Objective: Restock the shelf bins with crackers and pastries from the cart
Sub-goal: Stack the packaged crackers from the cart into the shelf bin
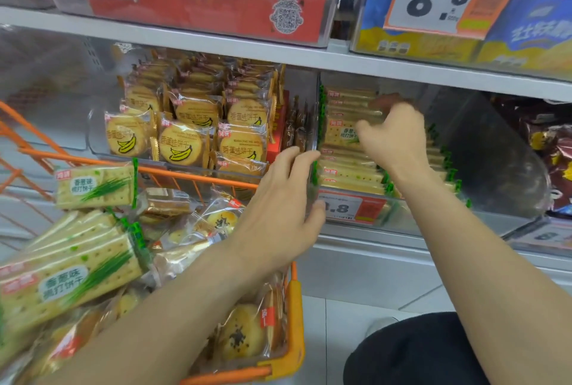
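The scallion soda crackers (349,174) are lying stacked flat in the clear shelf bin (495,168) on the right, pale yellow packs with green crimped edges, filling its front part while the back looks to be standing bare. The right hand (393,133) is reaching into that bin, fingers bent over the top packs; I cannot tell whether it is gripping 1 or only pressing them flat. The left hand (284,202) is resting with loosely spread fingers against the bin's clear front corner, thumb by the price tag (349,208). The banana biscuits (185,130) are crowding the neighbouring bin to the left, which looks full. The orange cart (294,307) is sitting just below, carrying more cracker packs (93,186) and round pastries (244,332). I am judging the restocking as partway through, with plenty left in the cart.
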